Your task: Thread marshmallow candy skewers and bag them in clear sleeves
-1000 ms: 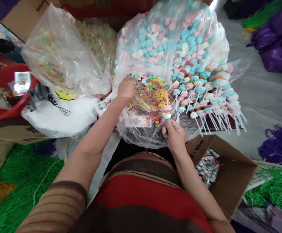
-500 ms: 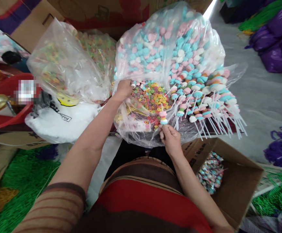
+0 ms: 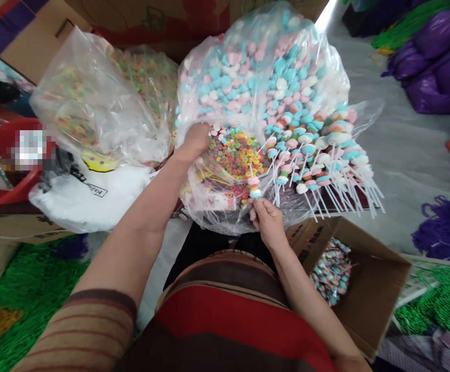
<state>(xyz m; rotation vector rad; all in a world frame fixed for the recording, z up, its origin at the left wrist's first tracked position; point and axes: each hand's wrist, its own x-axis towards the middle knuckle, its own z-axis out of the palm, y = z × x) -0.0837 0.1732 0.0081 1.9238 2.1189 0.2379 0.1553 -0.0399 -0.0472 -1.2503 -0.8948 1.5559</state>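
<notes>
The right hand [image 3: 268, 219] pinches the candy stick [image 3: 254, 187] by the near side of the candy rings [image 3: 240, 152]. The left hand [image 3: 197, 138] is far left; I can't tell its grip. The white bag [image 3: 89, 199] says "Hap".

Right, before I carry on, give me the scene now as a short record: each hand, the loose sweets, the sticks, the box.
left hand: at the left edge of the ring candies; fingertips partly hidden, grip unclear
right hand: grips a candy stick by its near end, bare stick pointing away from the body
ring candies: loose, mixed colours, between the hands and the marshmallows
loaded sticks: piled to the right, many white ends toward the body
cardboard box: open, lower right, shiny sweets inside
</notes>
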